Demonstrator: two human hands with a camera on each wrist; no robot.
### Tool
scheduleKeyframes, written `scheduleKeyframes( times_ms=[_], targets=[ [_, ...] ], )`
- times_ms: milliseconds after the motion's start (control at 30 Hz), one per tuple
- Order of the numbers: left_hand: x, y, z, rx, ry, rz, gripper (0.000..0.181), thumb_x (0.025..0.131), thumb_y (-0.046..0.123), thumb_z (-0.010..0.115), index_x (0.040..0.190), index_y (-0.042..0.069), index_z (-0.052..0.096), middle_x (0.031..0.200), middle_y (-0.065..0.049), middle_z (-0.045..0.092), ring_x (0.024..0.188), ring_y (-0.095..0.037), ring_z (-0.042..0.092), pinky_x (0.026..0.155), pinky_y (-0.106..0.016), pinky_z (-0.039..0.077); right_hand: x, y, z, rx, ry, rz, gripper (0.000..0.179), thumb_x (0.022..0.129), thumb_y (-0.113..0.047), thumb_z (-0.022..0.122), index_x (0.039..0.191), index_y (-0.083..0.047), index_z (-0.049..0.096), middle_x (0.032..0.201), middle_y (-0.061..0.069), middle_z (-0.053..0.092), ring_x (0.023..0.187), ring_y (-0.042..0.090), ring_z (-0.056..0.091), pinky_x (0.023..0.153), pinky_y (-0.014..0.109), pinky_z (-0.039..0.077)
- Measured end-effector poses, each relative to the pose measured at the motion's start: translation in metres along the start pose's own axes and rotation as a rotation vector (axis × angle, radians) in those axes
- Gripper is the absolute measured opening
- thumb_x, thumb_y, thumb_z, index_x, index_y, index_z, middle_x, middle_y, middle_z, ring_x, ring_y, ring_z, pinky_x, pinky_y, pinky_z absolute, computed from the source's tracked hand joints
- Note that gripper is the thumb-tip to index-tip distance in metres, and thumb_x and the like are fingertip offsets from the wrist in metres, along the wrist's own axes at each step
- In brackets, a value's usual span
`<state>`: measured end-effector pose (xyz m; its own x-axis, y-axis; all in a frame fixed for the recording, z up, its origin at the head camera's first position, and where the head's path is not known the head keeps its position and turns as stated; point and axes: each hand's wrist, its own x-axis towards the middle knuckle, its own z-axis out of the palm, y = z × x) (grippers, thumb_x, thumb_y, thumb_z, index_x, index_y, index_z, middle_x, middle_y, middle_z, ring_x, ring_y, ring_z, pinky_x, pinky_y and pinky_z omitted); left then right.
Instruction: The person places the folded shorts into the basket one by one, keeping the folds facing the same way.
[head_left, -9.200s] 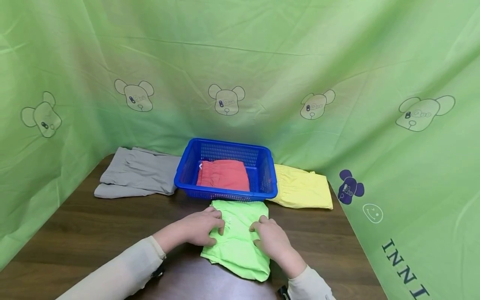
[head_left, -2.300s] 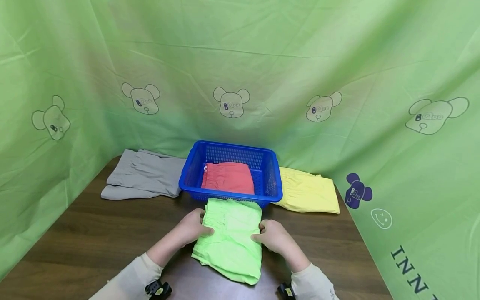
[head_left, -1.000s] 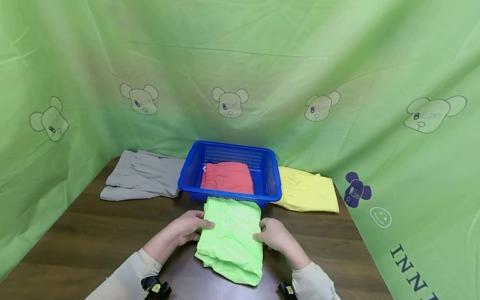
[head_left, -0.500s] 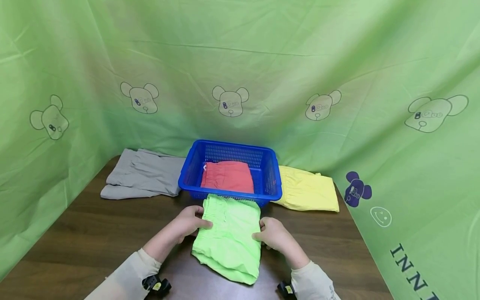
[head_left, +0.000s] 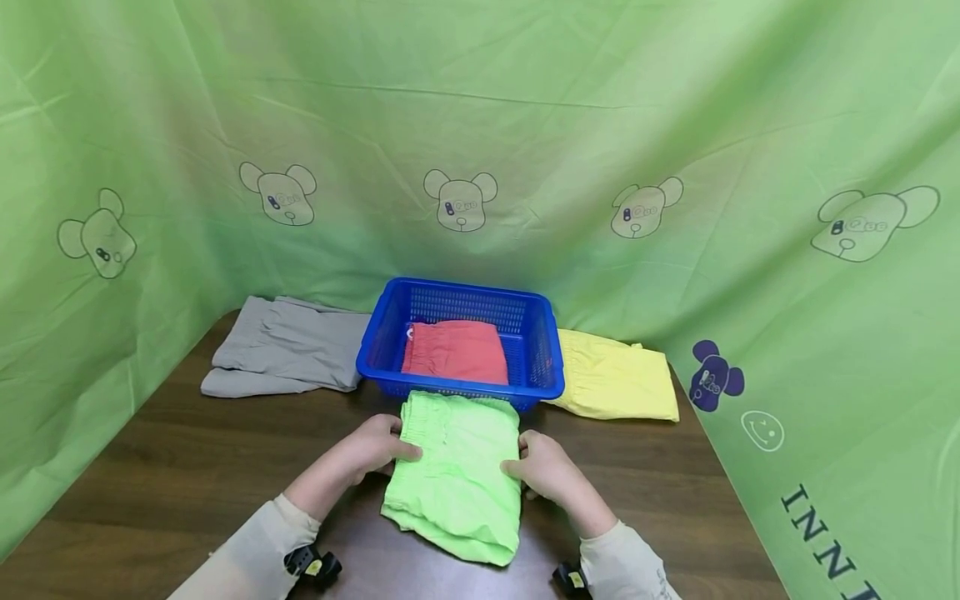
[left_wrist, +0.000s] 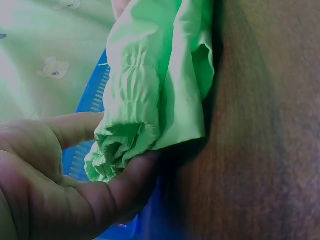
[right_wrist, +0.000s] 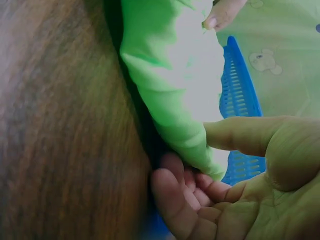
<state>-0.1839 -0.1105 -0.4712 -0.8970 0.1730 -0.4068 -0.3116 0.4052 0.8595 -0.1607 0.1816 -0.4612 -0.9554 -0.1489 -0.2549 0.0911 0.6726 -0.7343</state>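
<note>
Folded lime-green shorts (head_left: pixel 461 479) with a gathered elastic waistband lie in front of the blue basket, their far edge overlapping its front wall in the head view. My left hand (head_left: pixel 372 447) pinches the waistband side, thumb on top and fingers under it. The left wrist view shows the waistband's rolled layers (left_wrist: pixel 127 135) between thumb and fingers. On the opposite edge my right hand (head_left: pixel 551 473) grips the folded cloth (right_wrist: pixel 185 135), its thumb above and its curled fingers beneath. In both wrist views a dark shadow runs between cloth and table.
The blue basket (head_left: pixel 555 379) holds folded red shorts (head_left: pixel 456 352). A folded grey garment (head_left: pixel 288 348) lies left of it, a folded yellow one (head_left: pixel 618 379) right of it. A green printed curtain (head_left: pixel 525 108) rises behind the brown table (head_left: pixel 150 492).
Earlier both hands lay on top of the green shorts; now they grip its two side edges. Over the last second the shorts and both hands have shifted slightly left.
</note>
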Motion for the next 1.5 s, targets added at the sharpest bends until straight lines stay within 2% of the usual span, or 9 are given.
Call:
scheduleKeyframes(
  times_ms=[133,233,333,433,533,833,933,1133,1500],
  targets=[
    [0.001,-0.001,-0.001,0.016,-0.009,-0.006,0.062,0.087,0.012,0.080,0.135,-0.013,0.051,0.116,-0.016,0.063,0.092,-0.020,0.064,0.074,-0.040,0.059,0.002,0.000,0.002,0.099,-0.019,0.039,0.036,0.091,-0.019,0.077,0.110,0.002,0.056,0.096,0.012,0.063,0.061,0.021,0.063,0.051,0.038,0.058],
    [0.003,-0.003,-0.001,-0.002,-0.020,-0.019,0.043,0.088,0.013,0.078,0.121,-0.008,0.060,0.104,-0.013,0.066,0.072,-0.016,0.059,0.068,-0.036,0.058,0.004,0.002,0.003,0.158,-0.043,0.052,0.037,0.093,-0.021,0.075,0.113,0.003,0.055,0.098,0.013,0.065,0.064,0.020,0.065,0.052,0.040,0.059],
    [0.005,-0.005,-0.002,-0.044,-0.034,-0.033,0.032,0.090,0.015,0.077,0.112,-0.004,0.064,0.097,-0.011,0.067,0.066,-0.016,0.058,0.066,-0.035,0.058,0.005,0.003,0.004,0.219,-0.066,0.064,0.039,0.094,-0.022,0.073,0.116,0.005,0.054,0.098,0.013,0.065,0.068,0.021,0.066,0.054,0.042,0.060],
    [0.005,-0.007,-0.002,-0.104,-0.050,-0.050,0.037,0.091,0.019,0.077,0.115,-0.005,0.063,0.101,-0.012,0.066,0.077,-0.019,0.064,0.068,-0.037,0.059,0.004,0.004,0.005,0.287,-0.092,0.076,0.042,0.095,-0.024,0.072,0.119,0.006,0.053,0.099,0.015,0.065,0.071,0.021,0.067,0.056,0.042,0.060],
    [0.006,-0.008,-0.003,-0.194,-0.111,-0.063,0.040,0.091,0.021,0.077,0.117,-0.006,0.063,0.104,-0.014,0.067,0.087,-0.024,0.067,0.073,-0.042,0.061,0.004,0.006,0.007,0.374,-0.116,0.091,0.043,0.095,-0.024,0.071,0.120,0.006,0.052,0.100,0.014,0.064,0.073,0.021,0.067,0.058,0.042,0.060],
    [0.007,-0.009,-0.007,-0.413,-0.307,-0.077,0.031,0.095,0.024,0.069,0.112,-0.001,0.067,0.099,-0.010,0.075,0.089,-0.024,0.073,0.081,-0.050,0.061,0.014,0.015,0.006,0.648,-0.282,0.112,0.037,0.100,-0.021,0.064,0.125,0.004,0.052,0.088,0.009,0.076,0.074,0.022,0.074,0.065,0.043,0.062],
    [0.007,-0.008,-0.008,-0.437,-0.330,-0.080,0.031,0.096,0.025,0.068,0.114,-0.001,0.066,0.102,-0.010,0.076,0.091,-0.024,0.073,0.083,-0.051,0.061,0.016,0.016,0.005,0.671,-0.309,0.117,0.038,0.101,-0.020,0.063,0.127,0.004,0.050,0.087,0.009,0.075,0.074,0.022,0.074,0.064,0.043,0.062],
    [0.007,-0.009,-0.010,-0.406,-0.344,-0.044,0.033,0.097,0.023,0.066,0.120,0.000,0.061,0.102,-0.010,0.074,0.091,-0.024,0.072,0.081,-0.051,0.061,0.016,0.016,0.004,0.688,-0.299,0.120,0.044,0.099,-0.017,0.064,0.130,0.004,0.042,0.088,0.011,0.074,0.073,0.022,0.074,0.063,0.043,0.062],
    [0.006,-0.008,-0.012,-0.356,-0.370,0.000,0.037,0.100,0.023,0.062,0.128,-0.002,0.056,0.105,-0.011,0.076,0.093,-0.025,0.074,0.081,-0.050,0.061,0.016,0.017,0.005,0.694,-0.334,0.118,0.038,0.101,-0.022,0.063,0.125,0.006,0.051,0.088,0.011,0.076,0.075,0.023,0.075,0.066,0.044,0.063]
  ],
)
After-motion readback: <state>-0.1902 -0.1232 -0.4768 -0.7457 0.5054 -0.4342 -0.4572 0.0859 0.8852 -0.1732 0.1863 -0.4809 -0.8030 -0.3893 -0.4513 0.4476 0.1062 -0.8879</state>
